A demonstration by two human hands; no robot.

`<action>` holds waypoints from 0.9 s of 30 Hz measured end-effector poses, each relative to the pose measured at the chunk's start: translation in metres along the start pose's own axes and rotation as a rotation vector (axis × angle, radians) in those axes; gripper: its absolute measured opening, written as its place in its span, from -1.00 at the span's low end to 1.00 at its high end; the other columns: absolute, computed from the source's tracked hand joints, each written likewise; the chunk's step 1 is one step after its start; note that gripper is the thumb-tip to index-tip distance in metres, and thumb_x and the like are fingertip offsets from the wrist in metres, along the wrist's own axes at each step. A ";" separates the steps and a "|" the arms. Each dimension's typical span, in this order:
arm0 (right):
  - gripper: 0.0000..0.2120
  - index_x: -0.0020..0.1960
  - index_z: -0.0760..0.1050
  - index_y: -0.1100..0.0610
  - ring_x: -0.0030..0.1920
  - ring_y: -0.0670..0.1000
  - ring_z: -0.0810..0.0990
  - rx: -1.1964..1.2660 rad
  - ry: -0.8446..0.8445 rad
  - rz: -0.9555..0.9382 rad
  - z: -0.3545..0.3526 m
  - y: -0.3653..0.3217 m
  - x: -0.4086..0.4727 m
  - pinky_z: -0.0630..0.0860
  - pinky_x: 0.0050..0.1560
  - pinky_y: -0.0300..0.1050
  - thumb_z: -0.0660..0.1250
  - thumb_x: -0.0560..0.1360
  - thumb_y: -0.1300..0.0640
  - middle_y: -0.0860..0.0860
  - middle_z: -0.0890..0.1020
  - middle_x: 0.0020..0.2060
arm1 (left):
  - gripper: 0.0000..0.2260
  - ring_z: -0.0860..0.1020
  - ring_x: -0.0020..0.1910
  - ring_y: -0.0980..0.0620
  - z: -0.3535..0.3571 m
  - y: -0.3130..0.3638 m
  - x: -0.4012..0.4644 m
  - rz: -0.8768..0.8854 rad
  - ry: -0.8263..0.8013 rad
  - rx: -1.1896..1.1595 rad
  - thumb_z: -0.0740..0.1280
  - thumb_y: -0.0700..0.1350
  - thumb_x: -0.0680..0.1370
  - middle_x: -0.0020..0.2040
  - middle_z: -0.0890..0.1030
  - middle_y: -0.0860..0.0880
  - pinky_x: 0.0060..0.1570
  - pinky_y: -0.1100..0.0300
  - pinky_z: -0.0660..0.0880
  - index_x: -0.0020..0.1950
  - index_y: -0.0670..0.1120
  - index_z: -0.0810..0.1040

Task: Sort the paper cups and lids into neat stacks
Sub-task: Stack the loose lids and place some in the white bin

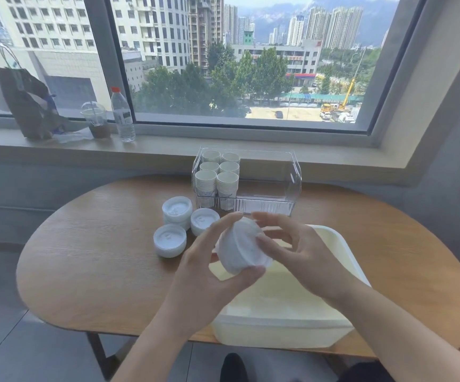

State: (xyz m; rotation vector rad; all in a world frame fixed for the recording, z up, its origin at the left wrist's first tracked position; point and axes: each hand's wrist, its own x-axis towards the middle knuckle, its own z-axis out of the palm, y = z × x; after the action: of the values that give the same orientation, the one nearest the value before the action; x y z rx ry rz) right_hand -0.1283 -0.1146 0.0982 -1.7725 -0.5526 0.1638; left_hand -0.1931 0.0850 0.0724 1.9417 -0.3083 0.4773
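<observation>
Head view. Both hands meet above the middle of the wooden worktop (pixel 91 244), holding one short stack of white lids (pixel 241 248) tilted between them. Left hand (pixel 209 277): fingers and thumb curled round the stack from below and at its 9 o'clock side. Right hand (pixel 292 244): fingertips pinch the stack from its 3 o'clock side, index finger across the top. The stack is blurred; lid count not readable.

Three more lid stacks stand on the worktop at 10 o'clock from the hands: tallest stack (pixel 177 212) farthest back, a second (pixel 204 220) just beside it at its 3 o'clock, a low one (pixel 169 240) nearest.

Clear plastic bin (pixel 296 177) at 12 o'clock from the hands; six stacks of paper cups (pixel 219 175) upright in its left half, in two columns of three.

Cream tub (pixel 278 323) sits under and at 5 o'clock from the hands, overhanging the near worktop edge.

On the window sill at 10 o'clock: paper bag (pixel 27 106), domed drink cup (pixel 96 119), water bottle (pixel 122 114).
</observation>
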 end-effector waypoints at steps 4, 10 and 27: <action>-0.37 0.55 0.37 -0.17 0.43 -0.16 0.51 0.036 -0.143 -0.022 0.002 -0.001 -0.009 0.49 0.37 -0.04 0.43 0.52 -0.21 -0.24 0.58 0.38 | -0.32 0.64 0.29 0.04 0.001 0.001 -0.002 -0.054 0.026 -0.220 0.63 0.05 0.43 0.32 0.63 0.12 0.20 0.30 0.56 0.49 0.27 0.43; -0.34 0.51 0.41 -0.21 0.42 -0.04 0.55 0.245 -0.096 -0.045 0.010 -0.003 -0.015 0.58 0.30 -0.05 0.51 0.46 -0.24 -0.12 0.58 0.40 | -0.28 0.65 0.28 -0.01 0.006 0.005 -0.004 -0.083 0.057 -0.322 0.64 0.15 0.40 0.29 0.67 0.03 0.20 0.23 0.58 0.49 0.27 0.42; -0.35 0.41 0.52 -0.13 0.10 0.06 0.74 0.140 -0.142 0.282 -0.002 0.023 0.014 0.70 0.05 -0.02 0.64 0.41 0.21 0.05 0.65 0.27 | -0.48 0.44 0.42 0.32 -0.018 -0.039 -0.023 -0.159 0.086 0.107 0.46 0.27 0.53 0.36 0.54 0.37 0.34 0.31 0.40 0.48 0.29 0.46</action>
State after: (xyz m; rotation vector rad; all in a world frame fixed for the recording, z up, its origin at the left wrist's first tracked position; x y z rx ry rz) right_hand -0.1091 -0.1143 0.0799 -1.7038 -0.3792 0.5154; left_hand -0.2010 0.1174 0.0370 2.0240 -0.0730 0.4793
